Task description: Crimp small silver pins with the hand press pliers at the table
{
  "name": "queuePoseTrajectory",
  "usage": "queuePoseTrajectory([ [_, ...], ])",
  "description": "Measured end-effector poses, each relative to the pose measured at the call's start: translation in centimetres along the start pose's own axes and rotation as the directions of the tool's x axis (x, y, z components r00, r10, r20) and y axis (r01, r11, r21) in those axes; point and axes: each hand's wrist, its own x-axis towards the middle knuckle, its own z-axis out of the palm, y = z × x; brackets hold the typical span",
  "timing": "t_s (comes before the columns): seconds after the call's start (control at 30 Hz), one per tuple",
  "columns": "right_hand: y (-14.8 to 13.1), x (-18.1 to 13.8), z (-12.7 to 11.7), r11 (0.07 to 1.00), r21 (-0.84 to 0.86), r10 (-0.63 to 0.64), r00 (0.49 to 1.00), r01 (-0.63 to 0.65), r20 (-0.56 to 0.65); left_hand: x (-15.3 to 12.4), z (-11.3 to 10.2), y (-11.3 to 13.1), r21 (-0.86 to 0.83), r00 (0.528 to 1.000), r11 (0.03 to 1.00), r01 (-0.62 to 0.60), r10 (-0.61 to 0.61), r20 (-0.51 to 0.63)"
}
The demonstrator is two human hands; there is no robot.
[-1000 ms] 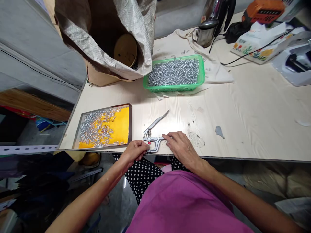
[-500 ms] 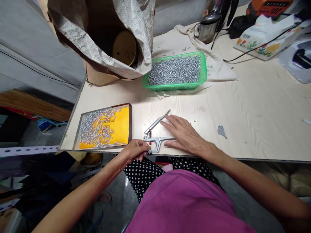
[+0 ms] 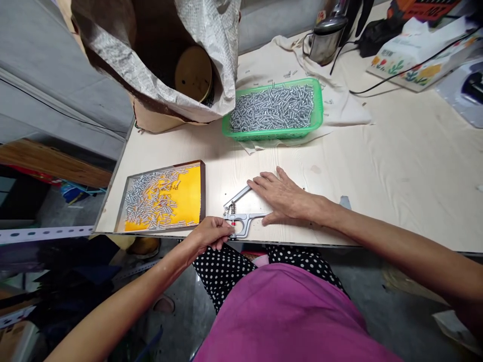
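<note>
A grey metal hand-press tool (image 3: 244,224) lies near the table's front edge, with two spread handles, a small spring and a red bit at its jaw. My left hand (image 3: 213,232) is closed in a pinch at the jaw end; whatever its fingertips hold is too small to make out. My right hand (image 3: 289,197) is spread above the handles. Its fingertips are at the end of the upper handle, its thumb at the end of the lower one. Left of the tool sits a shallow tray (image 3: 203,193) with a yellow bottom and many small silvery metal pieces.
A green basket (image 3: 319,108) full of small metal pieces stands on a cloth (image 3: 350,116) at the back. Beside it, a large woven sack (image 3: 222,75) gapes open. Farther right are a metal mug (image 3: 323,42), a flowered tissue pack (image 3: 407,70) and a black cable (image 3: 377,93).
My right hand has shifted slightly up, and its fingertips now cover the end of the upper handle. The upper handle looks little changed. My left hand stays at the jaw.
</note>
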Motion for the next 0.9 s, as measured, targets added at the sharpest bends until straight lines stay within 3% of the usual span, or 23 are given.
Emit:
queuePoseTrajectory([
  [0.3, -1.2, -1.0, -0.4, 0.999, -0.01, 0.034, 0.999, -0.035, -0.041, 0.2, 0.3, -0.2, -0.032, 1.0, 0.999, 0.014, -0.015, -0.025],
  [0.37, -1.5, -1.2, -0.5, 0.999, 0.006, 0.049, 0.998, -0.049, -0.038, -0.1, 0.4, -0.1, 0.011, 0.999, 1.0, 0.026, -0.025, -0.04],
  [0.43, -1.8, -1.4, -0.6, 0.997, 0.01, 0.07, 0.997, -0.07, -0.034, -0.8, 0.7, -0.1, 0.159, 0.991, 0.987, -0.028, 0.047, -0.122],
  [0.5, -2.1, -1.4, -0.6, 0.996, 0.007, 0.086, 0.996, -0.086, -0.03, -1.6, 1.1, 0.0, 0.409, 0.93, 0.9, -0.147, 0.266, -0.252],
  [0.57, -2.3, -1.4, -0.6, 0.995, 0.005, 0.095, 0.995, -0.095, -0.032, -2.2, 1.8, 0.0, 0.65, 0.796, 0.716, -0.255, 0.537, -0.279],
  [0.63, -2.5, -1.4, -0.5, 0.995, 0.004, 0.098, 0.994, -0.098, -0.04, -2.1, 2.6, 0.2, 0.789, 0.671, 0.514, -0.338, 0.719, -0.181],
  [0.7, -2.5, -1.5, -0.4, 0.995, 0.006, 0.096, 0.994, -0.096, -0.051, -1.0, 3.2, 0.7, 0.847, 0.584, 0.34, -0.409, 0.811, -0.044],
  [0.77, -2.4, -1.7, -0.4, 0.996, 0.021, 0.085, 0.995, -0.084, -0.061, 0.5, 3.4, 1.3, 0.86, 0.542, 0.224, -0.458, 0.837, 0.071],
  [0.9, -1.7, -2.6, -0.7, 0.992, 0.108, 0.069, 0.995, -0.06, -0.078, 2.6, 3.2, 2.3, 0.847, 0.562, 0.153, -0.509, 0.804, 0.193],
])
